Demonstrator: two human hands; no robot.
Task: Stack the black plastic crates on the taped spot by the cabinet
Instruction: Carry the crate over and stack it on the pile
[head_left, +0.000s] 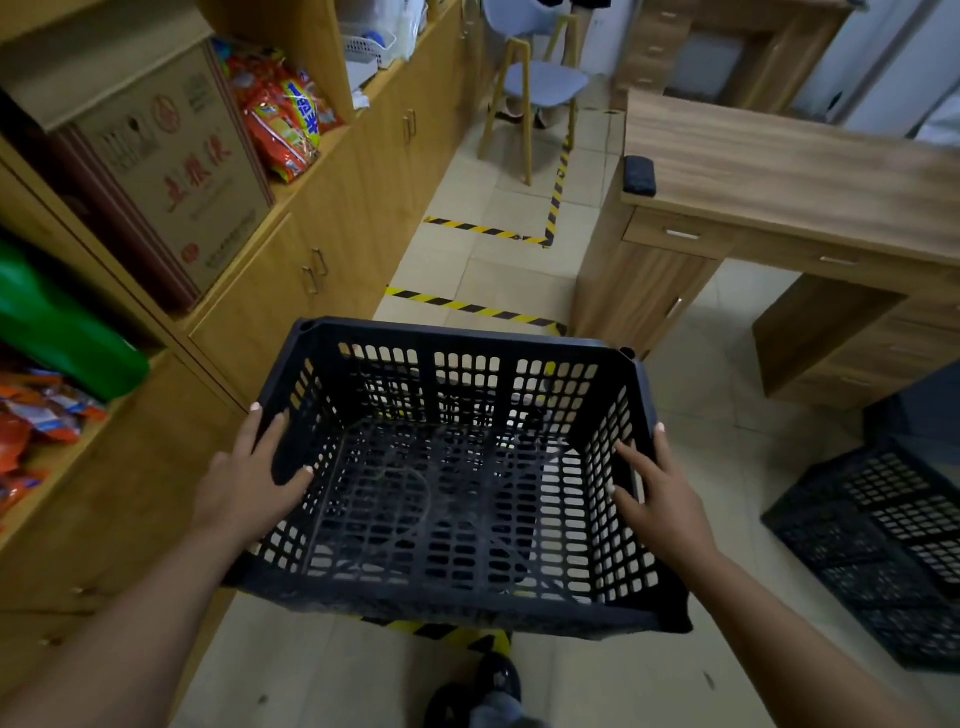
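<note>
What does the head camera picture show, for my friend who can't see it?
Two bare hands, the left hand and the right hand, hold an empty black crate by its side walls above yellow-and-black floor tape beside a wooden cabinet. More black crates sit on the floor at right, near a desk.

So the black crate (457, 483) is open side up, empty, with slotted mesh walls and a grid bottom you can see straight through to the floor. It's tipped a bit, and it sits over a yellow-and-black striped tape line (475, 307) on the tiles, right beside the wooden cabinet (291, 312). More striped tape (426, 630) peeks out under its near edge. Off to the right there's a second black crate (878, 551) on the floor, looks like it's lying upside down or on its side, hard to say.
</note>
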